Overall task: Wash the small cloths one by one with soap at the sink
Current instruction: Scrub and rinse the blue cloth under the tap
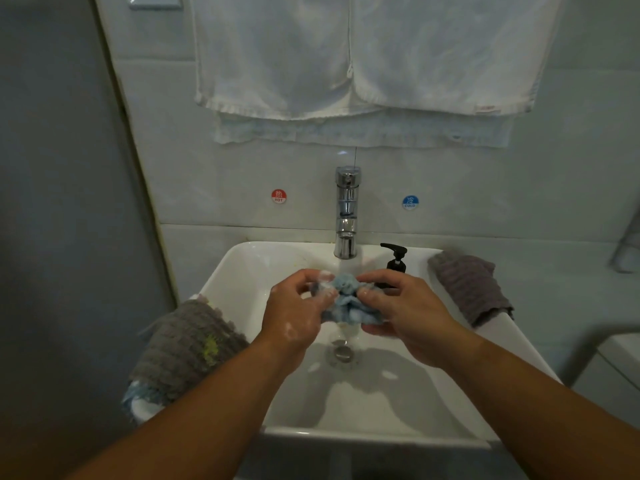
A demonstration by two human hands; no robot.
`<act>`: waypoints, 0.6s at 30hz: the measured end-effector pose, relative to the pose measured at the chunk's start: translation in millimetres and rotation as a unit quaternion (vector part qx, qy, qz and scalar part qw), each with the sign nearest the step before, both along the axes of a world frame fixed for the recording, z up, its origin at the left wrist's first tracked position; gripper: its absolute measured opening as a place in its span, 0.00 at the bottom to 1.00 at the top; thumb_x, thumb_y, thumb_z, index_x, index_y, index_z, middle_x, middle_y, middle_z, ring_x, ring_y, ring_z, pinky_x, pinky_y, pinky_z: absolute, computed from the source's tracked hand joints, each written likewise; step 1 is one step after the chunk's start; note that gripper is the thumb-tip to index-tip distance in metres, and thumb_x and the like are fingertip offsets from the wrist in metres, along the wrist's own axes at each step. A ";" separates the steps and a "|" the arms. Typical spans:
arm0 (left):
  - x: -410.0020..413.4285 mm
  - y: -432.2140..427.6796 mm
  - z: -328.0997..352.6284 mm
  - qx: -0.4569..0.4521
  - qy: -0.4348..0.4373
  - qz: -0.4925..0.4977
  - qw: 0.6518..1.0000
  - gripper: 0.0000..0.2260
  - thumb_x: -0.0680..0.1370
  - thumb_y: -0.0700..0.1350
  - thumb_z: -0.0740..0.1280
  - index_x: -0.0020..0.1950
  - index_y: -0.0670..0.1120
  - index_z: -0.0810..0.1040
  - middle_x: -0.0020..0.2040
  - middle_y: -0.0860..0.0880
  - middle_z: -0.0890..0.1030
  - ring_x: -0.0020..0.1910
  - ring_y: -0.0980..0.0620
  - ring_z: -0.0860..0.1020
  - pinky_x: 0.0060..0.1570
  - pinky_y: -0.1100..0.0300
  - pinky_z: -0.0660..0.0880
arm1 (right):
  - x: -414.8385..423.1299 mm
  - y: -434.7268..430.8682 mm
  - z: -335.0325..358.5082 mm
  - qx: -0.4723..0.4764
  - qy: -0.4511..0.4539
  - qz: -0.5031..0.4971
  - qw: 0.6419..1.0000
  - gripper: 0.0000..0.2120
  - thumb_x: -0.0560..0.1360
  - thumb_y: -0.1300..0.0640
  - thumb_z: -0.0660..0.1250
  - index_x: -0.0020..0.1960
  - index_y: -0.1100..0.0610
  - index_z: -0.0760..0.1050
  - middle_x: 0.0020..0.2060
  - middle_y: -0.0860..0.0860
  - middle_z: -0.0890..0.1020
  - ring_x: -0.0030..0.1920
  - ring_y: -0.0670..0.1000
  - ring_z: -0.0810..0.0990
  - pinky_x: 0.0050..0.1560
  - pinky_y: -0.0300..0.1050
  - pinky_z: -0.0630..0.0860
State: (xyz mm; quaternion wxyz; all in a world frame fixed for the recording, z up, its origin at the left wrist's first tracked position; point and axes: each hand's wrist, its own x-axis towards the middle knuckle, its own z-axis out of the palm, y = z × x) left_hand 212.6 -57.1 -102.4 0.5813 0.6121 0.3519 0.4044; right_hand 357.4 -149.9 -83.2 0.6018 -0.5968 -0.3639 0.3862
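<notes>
A small light-blue cloth [348, 301] is bunched up between both my hands over the white sink [377, 407], just below the chrome tap [347, 216]. My left hand [294, 313], flecked with soap foam, pinches its left side. My right hand [401, 310] grips its right side with curled fingers. A black soap pump bottle [395, 261] stands on the sink's back rim, partly hidden by my right hand. A grey cloth [187, 344] with a yellow spot lies over the sink's left rim. Another grey cloth [472, 285] lies over the right rim.
White towels [360, 60] hang on the tiled wall above the tap. Red hot [278, 196] and blue cold [410, 202] stickers flank the tap. The drain plug [343, 351] sits in the basin's middle. A grey wall [62, 202] closes the left side.
</notes>
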 end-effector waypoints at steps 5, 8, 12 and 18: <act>0.0 0.8 0.1 0.007 0.041 0.028 0.999 0.10 0.80 0.38 0.70 0.49 0.55 0.80 0.57 0.46 0.78 0.51 0.44 0.83 0.45 0.52 0.85 | -11.4 -0.4 2.6 0.036 -0.046 -0.008 0.998 0.11 0.75 0.67 0.73 0.53 0.54 0.84 0.51 0.57 0.85 0.46 0.53 0.87 0.42 0.40 0.82; -1.2 -2.5 1.8 0.005 0.047 0.008 0.999 0.09 0.81 0.38 0.69 0.52 0.53 0.78 0.56 0.46 0.79 0.49 0.46 0.83 0.41 0.58 0.84 | -15.7 2.2 -1.8 0.031 -0.113 0.002 0.993 0.14 0.74 0.66 0.75 0.55 0.51 0.84 0.52 0.53 0.85 0.50 0.53 0.86 0.48 0.47 0.85; -1.8 -8.3 5.0 -0.044 -0.024 -0.097 0.994 0.07 0.81 0.34 0.66 0.54 0.44 0.79 0.57 0.40 0.81 0.48 0.43 0.85 0.41 0.54 0.83 | -5.8 8.3 2.4 0.022 -0.164 -0.101 0.981 0.11 0.76 0.65 0.72 0.50 0.50 0.85 0.44 0.50 0.86 0.43 0.50 0.86 0.38 0.42 0.83; 1.9 -3.4 0.0 0.005 0.019 0.008 1.000 0.10 0.79 0.35 0.69 0.51 0.50 0.83 0.54 0.45 0.83 0.46 0.44 0.86 0.44 0.49 0.85 | -21.8 1.2 -8.5 -0.036 -0.239 -0.076 0.967 0.08 0.75 0.63 0.74 0.45 0.50 0.85 0.39 0.48 0.85 0.36 0.49 0.85 0.36 0.42 0.82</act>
